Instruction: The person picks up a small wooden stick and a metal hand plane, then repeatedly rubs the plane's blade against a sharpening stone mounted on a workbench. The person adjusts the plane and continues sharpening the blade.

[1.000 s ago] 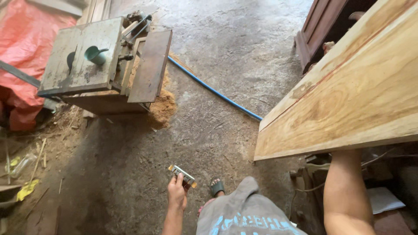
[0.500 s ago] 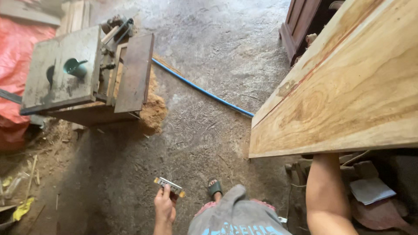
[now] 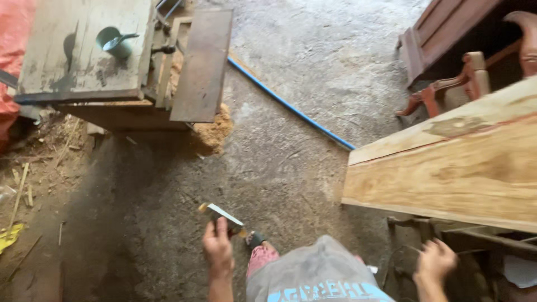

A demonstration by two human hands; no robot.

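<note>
Left hand point(image 3: 217, 249) has its fingers wrapped round a small flat metal tool point(image 3: 222, 216), carried low over the concrete floor point(image 3: 291, 162), probably just to keep it handy. Right hand point(image 3: 435, 260) hangs under the wooden plank point(image 3: 453, 168), fingers loosely spread, holding nothing. Since half a second ago the plank sits further right and that hand has dropped below it.

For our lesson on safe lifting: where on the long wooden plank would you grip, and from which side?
Grip the plank at its near cut end, coming from the open floor side on its left. That end juts free past its support, with both long edges bare. The right hand hangs just below it; the left hand holds a small flat tool.
</note>
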